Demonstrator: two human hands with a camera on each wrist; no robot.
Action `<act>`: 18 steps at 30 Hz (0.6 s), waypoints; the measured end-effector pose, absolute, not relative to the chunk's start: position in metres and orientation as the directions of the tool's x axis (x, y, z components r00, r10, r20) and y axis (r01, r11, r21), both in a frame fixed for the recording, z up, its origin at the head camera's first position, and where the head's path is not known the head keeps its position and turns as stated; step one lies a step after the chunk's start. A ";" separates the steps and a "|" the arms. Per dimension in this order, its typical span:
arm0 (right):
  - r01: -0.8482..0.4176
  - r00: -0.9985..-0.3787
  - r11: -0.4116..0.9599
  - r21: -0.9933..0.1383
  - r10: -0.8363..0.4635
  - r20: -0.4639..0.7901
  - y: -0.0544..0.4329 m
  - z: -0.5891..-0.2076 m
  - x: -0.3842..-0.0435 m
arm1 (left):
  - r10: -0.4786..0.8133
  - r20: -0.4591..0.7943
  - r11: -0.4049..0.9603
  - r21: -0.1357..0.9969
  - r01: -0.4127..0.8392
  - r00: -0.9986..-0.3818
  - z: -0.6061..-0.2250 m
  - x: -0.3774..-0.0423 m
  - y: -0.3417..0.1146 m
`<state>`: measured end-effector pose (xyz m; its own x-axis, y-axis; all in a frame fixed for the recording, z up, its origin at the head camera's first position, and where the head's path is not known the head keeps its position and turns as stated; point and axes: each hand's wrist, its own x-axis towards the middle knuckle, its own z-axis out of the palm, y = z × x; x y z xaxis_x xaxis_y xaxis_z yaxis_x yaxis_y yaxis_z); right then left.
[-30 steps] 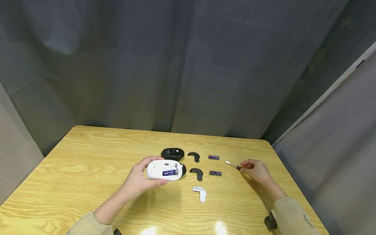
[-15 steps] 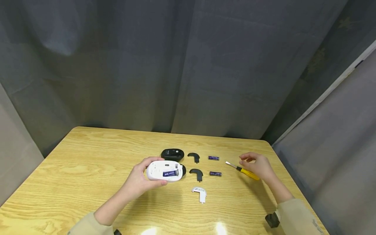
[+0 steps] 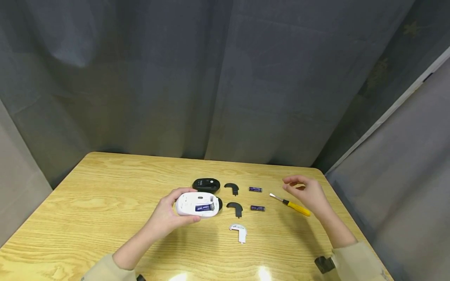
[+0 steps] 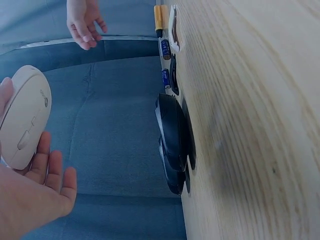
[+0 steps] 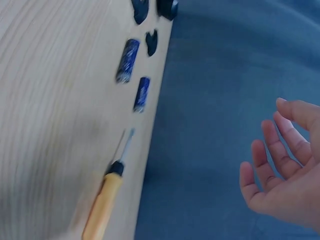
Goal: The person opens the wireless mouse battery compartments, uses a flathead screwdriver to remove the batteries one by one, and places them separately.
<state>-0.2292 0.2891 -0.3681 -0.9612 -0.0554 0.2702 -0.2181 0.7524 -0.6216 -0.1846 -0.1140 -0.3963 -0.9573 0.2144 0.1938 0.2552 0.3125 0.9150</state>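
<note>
My left hand (image 3: 165,216) grips a white computer mouse (image 3: 186,200) above the table, its underside towards the head camera. A purple battery (image 3: 202,208) sits in the mouse's uncovered compartment. In the left wrist view, the thumb and fingers hold the white mouse (image 4: 25,120) by its sides. My right hand (image 3: 309,195) hovers holding nothing, its fingers relaxed, as the right wrist view confirms for that hand (image 5: 287,170). Near it on the table lies a yellow-handled screwdriver (image 3: 298,208), apart from the fingers.
A black mouse (image 3: 205,183) lies behind the white one; another black mouse (image 3: 220,203) is mostly hidden by it. To their right are two black battery covers (image 3: 236,207), a white battery cover (image 3: 241,231) and two loose purple batteries (image 3: 258,208). Curtains surround the wooden table (image 3: 116,195).
My right hand has let go of the screwdriver, leaving it on the table, and has risen slightly away from it. The left hand and white mouse have barely moved.
</note>
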 end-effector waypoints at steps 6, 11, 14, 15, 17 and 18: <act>-0.251 -0.951 0.733 -0.633 -0.063 0.304 0.272 -0.353 -0.218 | 0.209 0.185 0.317 0.916 0.245 -0.960 -0.396 -0.185 -0.114; -0.328 -0.923 0.705 -0.628 -0.097 0.373 0.258 -0.345 -0.210 | 0.207 0.183 0.319 0.916 0.243 -0.961 -0.396 -0.185 -0.114; -0.379 -0.901 0.681 -0.626 -0.119 0.417 0.250 -0.340 -0.204 | 0.208 0.182 0.318 0.917 0.242 -0.961 -0.396 -0.185 -0.114; -0.392 -0.896 0.672 -0.629 -0.124 0.427 0.247 -0.339 -0.203 | 0.208 0.182 0.317 0.917 0.242 -0.961 -0.396 -0.185 -0.114; -0.418 -0.885 0.646 -0.639 -0.132 0.446 0.241 -0.337 -0.199 | 0.209 0.183 0.315 0.917 0.243 -0.961 -0.396 -0.185 -0.113; -0.429 -0.881 0.633 -0.644 -0.136 0.453 0.239 -0.336 -0.197 | 0.210 0.185 0.313 0.918 0.245 -0.960 -0.395 -0.185 -0.113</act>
